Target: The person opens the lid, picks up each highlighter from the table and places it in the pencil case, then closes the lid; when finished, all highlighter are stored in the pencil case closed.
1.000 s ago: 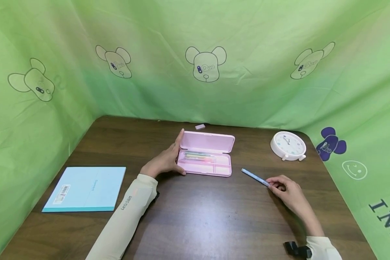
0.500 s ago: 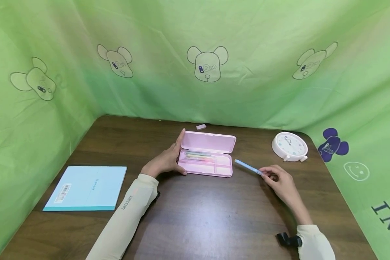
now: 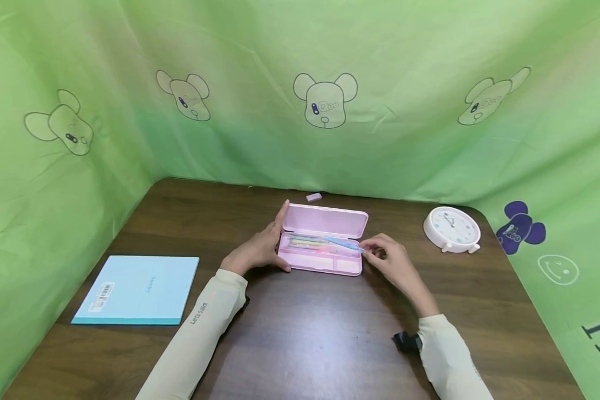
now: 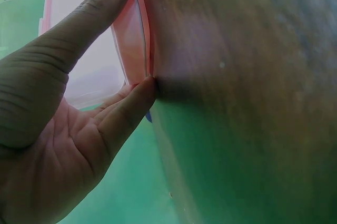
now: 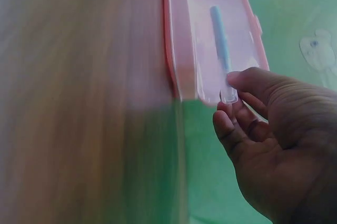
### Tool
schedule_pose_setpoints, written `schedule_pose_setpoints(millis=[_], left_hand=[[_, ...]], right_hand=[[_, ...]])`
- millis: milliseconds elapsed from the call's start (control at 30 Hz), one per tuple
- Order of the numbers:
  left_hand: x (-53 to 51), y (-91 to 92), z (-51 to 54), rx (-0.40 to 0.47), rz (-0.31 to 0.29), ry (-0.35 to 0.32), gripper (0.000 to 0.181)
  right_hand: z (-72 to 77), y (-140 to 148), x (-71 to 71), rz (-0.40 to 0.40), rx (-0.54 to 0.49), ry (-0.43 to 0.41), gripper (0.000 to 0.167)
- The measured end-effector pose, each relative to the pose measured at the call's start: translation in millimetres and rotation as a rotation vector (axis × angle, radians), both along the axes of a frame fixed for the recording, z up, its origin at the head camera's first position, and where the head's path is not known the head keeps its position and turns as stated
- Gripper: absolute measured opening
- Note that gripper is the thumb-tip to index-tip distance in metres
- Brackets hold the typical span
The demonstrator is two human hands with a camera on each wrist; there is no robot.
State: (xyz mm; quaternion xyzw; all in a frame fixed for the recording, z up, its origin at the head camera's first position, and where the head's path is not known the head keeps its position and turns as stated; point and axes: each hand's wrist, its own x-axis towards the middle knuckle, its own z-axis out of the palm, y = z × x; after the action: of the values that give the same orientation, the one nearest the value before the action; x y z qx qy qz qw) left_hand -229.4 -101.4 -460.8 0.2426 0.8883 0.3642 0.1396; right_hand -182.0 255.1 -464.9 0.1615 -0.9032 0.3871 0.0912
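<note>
A pink pencil case lies with its lid raised in the middle of the table. Several slim colored pens lie in its back compartment. My left hand holds the case by its left end, thumb at the front and fingers up along the lid; the left wrist view shows the thumb against it. Between thumb and fingertips, my right hand pinches one end of a light blue pen. That pen slants over the right part of the open case, its far tip pointing left.
A light blue notebook lies at the left of the table. Behind the case is a small pink eraser-like block. A white round clock stands at the back right. Green printed cloth hangs around the table.
My right hand has carried the blue pen left from the bare table to above the case. The left hand stays on the case. The head view has shifted slightly.
</note>
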Motion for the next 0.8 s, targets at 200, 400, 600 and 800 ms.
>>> schedule_pose_setpoints(millis=[200, 400, 600, 800], left_hand=[[-4.4, 1.0, -7.9, -0.001, -0.001, 0.024, 0.162], [-10.9, 1.9, -19.2, 0.017, 0.014, 0.002, 0.168], [-7.5, 0.8, -14.6, -0.004, 0.005, 0.013, 0.165], [1.6, 3.7, 3.9, -0.024, 0.027, -0.037, 0.162]], right_hand=[[0.9, -27, -12.8, 0.065, 0.003, 0.000, 0.016], [2.9, -48, -18.5, 0.122, -0.039, -0.028, 0.016], [4.0, -58, -22.2, 0.127, -0.045, -0.021, 0.021], [5.5, -53, -21.5, 0.071, -0.031, -0.005, 0.030]])
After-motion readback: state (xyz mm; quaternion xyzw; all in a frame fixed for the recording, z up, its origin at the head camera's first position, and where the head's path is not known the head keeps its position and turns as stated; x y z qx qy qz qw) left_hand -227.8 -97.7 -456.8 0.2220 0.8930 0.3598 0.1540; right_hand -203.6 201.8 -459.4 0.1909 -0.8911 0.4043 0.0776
